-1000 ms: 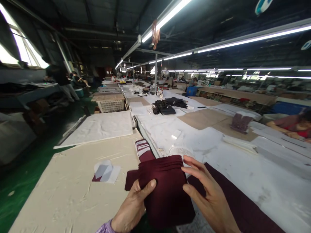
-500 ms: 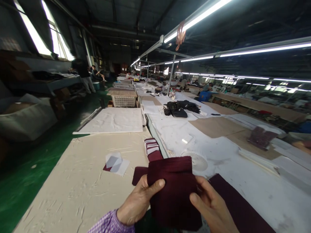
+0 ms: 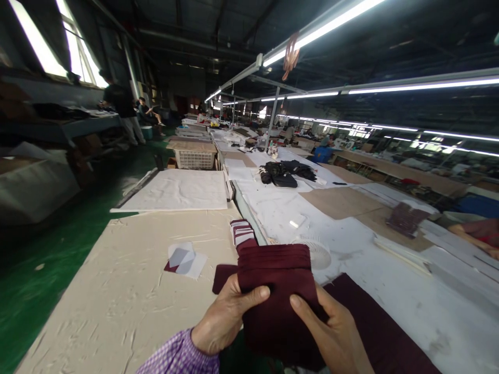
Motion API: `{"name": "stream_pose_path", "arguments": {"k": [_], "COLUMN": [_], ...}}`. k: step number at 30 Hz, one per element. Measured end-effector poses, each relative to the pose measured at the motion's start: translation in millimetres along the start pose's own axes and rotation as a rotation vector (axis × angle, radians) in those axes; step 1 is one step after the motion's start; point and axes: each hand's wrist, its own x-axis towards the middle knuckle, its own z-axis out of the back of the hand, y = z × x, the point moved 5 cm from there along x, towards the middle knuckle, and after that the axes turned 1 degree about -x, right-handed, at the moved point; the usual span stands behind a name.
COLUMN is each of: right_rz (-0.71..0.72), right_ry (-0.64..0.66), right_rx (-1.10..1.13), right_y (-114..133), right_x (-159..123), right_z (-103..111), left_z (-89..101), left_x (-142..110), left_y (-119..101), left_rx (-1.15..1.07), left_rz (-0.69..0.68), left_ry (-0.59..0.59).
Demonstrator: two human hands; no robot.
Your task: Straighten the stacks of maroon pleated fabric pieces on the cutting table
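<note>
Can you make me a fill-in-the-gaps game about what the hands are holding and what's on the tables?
1. Both hands, the left hand and the right hand, hold a stack of folded cloth whose colour is dark ____.
2. The little white fan lies on the ____ table cover.
3. The basket farther down the tables is made of white ____.
4. The left sleeve has a purple ____ pattern.

Missing words: red (maroon); white; plastic; checked

Counted: two bare hands, left hand (image 3: pixel 226 319) and right hand (image 3: pixel 331 332); one stack of folded maroon fabric pieces (image 3: pixel 278 298); one round white table fan (image 3: pixel 317 252); one pale slatted plastic basket (image 3: pixel 195 158); one heap of black garments (image 3: pixel 286 174).
</note>
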Motion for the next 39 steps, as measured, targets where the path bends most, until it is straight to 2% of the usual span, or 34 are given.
{"name": "stream_pose_path", "arguments": {"k": [12,20,27,33,39], "right_rz": [0.016,0.019,-0.007,-0.004,-0.018], "right_ry": [-0.040,-0.130,-0.063,-0.015,-0.025], "right_rx": [-0.096,0.027,0.241,0.166,0.211], "right_y": [-0.7,5.9,5.6,2.2,-9.1], "right_x": [1.5,6.8,7.2,12.1,12.5], "right_z": [-5.5,1.2,-3.8,-2.2,-9.0], "left_z": [8.4,11.5,11.4,16.2,17.8], "left_x": [-1.4,-1.0,0.3,4.3,9.4], "left_y": [2.0,-0.8,-4.5,-3.1,-5.6], "left_rx": [-0.020,0.051,0.128,0.160,0.096], "left_rz": [0.031,0.043,0.028,0.026,0.003], "left_ry": [-0.026,-0.001,0.036,0.020,-0.029]}}
